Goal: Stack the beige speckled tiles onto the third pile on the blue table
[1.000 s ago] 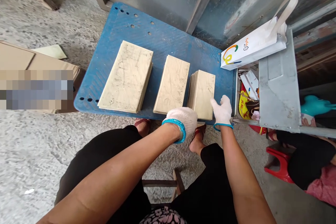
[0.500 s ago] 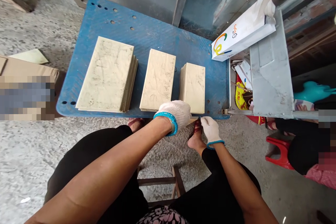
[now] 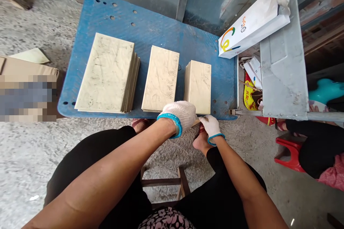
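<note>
So your left hand [image 3: 179,114] & right hand [image 3: 210,126], both gloved, pinch a thin tile [image 3: 198,121] at the blue table's [image 3: 161,32] near edge. Three tile stacks already sit there: big stack [image 3: 106,73], mid stack [image 3: 161,78], small stack [image 3: 199,86]; this tile isn't on any yet.

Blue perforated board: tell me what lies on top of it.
On the blue perforated board lie three stacks of beige marbled tiles. The white-gloved left hand covers its near edge.
</note>
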Demonstrator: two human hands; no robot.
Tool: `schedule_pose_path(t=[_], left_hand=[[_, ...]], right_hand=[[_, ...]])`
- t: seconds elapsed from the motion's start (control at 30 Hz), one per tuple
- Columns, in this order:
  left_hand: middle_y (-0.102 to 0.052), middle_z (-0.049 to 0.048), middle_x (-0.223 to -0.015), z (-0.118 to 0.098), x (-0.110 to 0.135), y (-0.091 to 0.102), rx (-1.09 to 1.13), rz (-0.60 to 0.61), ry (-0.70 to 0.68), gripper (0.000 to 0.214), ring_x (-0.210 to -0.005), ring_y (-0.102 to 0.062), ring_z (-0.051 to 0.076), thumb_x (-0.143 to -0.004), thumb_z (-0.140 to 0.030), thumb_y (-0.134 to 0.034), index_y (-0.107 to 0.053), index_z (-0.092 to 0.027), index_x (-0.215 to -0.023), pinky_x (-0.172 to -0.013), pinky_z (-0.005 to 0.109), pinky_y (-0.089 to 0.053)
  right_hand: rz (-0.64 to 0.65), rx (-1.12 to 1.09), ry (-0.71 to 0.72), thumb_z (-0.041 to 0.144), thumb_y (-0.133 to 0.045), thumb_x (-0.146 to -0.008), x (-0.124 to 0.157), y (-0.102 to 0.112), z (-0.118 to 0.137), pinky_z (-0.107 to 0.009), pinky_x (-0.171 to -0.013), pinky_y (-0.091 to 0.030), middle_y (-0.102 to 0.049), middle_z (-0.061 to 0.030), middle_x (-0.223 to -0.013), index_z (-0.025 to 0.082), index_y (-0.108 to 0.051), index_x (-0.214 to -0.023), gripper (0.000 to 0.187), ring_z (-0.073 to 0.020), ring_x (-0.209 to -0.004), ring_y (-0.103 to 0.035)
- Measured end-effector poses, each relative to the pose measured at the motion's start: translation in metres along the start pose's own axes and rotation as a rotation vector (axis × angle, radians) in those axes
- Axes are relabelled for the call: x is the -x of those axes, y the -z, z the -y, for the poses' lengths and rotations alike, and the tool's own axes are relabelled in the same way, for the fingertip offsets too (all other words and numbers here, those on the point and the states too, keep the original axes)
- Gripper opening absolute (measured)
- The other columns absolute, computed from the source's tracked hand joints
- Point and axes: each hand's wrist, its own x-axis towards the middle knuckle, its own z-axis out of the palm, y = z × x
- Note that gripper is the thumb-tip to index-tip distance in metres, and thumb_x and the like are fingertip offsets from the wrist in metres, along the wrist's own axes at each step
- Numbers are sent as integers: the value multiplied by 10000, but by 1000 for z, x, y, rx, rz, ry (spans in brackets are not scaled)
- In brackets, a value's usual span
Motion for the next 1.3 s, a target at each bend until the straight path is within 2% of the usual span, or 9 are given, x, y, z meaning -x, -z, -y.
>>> schedule_pose_path(t=[0.17,0.27,0.5,0.63,0.73,0.87,1.03,1.17,1.3], left_hand=[[-681,201,-1001,4,2,-2,-13,-35,18,357,-993,-651,324,-925,-304,-436,-721,-110,-1016,-816,436,-526],[-682,199,-987,6,1,-4,-8,-37,3,354,-992,-652,331,-920,-297,-439,-722,-111,-1023,-806,449,-529],[-685,207,-965,7,1,-5,-24,-30,-6,359,-987,-655,340,-919,-288,-435,-722,-102,-1026,-787,468,-539],[-687,212,-955,9,1,-6,-11,-34,-10,366,-961,-660,349,-914,-288,-428,-726,-102,-1018,-766,473,-544],[-690,202,-948,11,1,-7,12,-31,14,360,-959,-659,331,-902,-298,-436,-719,-126,-1045,-770,448,-543],[-684,216,-948,13,2,-7,-5,-24,18,368,-957,-659,335,-899,-276,-423,-710,-114,-1063,-747,443,-545],[-685,216,-956,11,1,-4,-4,8,32,359,-972,-659,332,-907,-277,-440,-713,-111,-1072,-769,440,-541],[-686,209,-995,12,0,-5,-13,41,10,362,-973,-658,324,-913,-314,-451,-717,-125,-1069,-783,428,-536],[-684,197,-1029,14,-1,-7,-17,80,-23,360,-992,-649,304,-907,-315,-454,-714,-133,-1077,-823,403,-518]], right_hand=[[-8,-71,29,562,-504,-789,4,-5,-6,-276,-639,-418,-634,-38,-673,219,-554,-645,375,-207,-700,-592],[11,-191,-9,582,-525,-751,3,-8,-12,-273,-622,-436,-600,-19,-626,214,-517,-612,394,-190,-667,-578],[52,-378,-56,496,-598,-704,14,-12,-12,-278,-608,-507,-657,-30,-805,194,-604,-881,350,-185,-746,-625],[42,-595,-188,437,-619,-713,32,-19,-13,-307,-607,-547,-666,-63,-887,198,-555,-1020,394,-195,-750,-659],[62,-618,-243,439,-624,-707,45,-22,-16,-339,-680,-570,-666,-102,-998,194,-540,-1038,420,-224,-863,-672],[124,-528,-106,482,-537,-792,56,-22,-21,-368,-831,-548,-679,-104,-1049,207,-601,-978,338,-240,-999,-645],[148,-397,20,428,-559,-792,59,-23,-30,-387,-975,-464,-674,-73,-1126,219,-626,-1063,350,-237,-1096,-603],[179,-355,93,398,-511,-799,56,-22,-31,-365,-946,-463,-686,-66,-1065,205,-650,-1016,322,-225,-1032,-616],[246,-324,165,366,-487,-793,54,-1,-13,-330,-857,-480,-697,-36,-929,202,-670,-929,281,-204,-896,-627]])
